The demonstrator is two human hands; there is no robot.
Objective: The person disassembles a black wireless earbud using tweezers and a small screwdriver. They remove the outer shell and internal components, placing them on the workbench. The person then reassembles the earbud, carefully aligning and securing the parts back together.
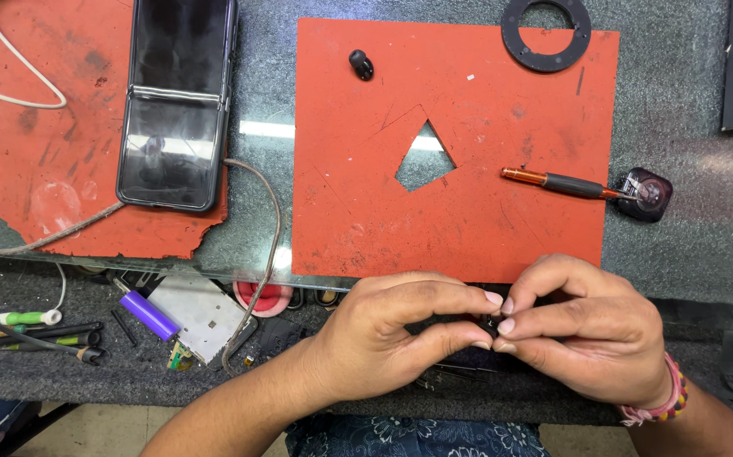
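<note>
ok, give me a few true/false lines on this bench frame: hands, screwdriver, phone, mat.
1. Both hands pinch a small dark part between their fingertips. True.
2. The screwdriver is held in the right hand. False: it lies on the red mat, with no hand on it.
3. The phone lies on the left, its screen dark. True.
4. The black ring sits in the middle of the red mat. False: it lies at the mat's top right corner, partly over the edge.
5. The red mat has a hole cut through it. True.
6. The left hand rests on the phone. False: it meets the right hand at the near edge of the bench.
</note>
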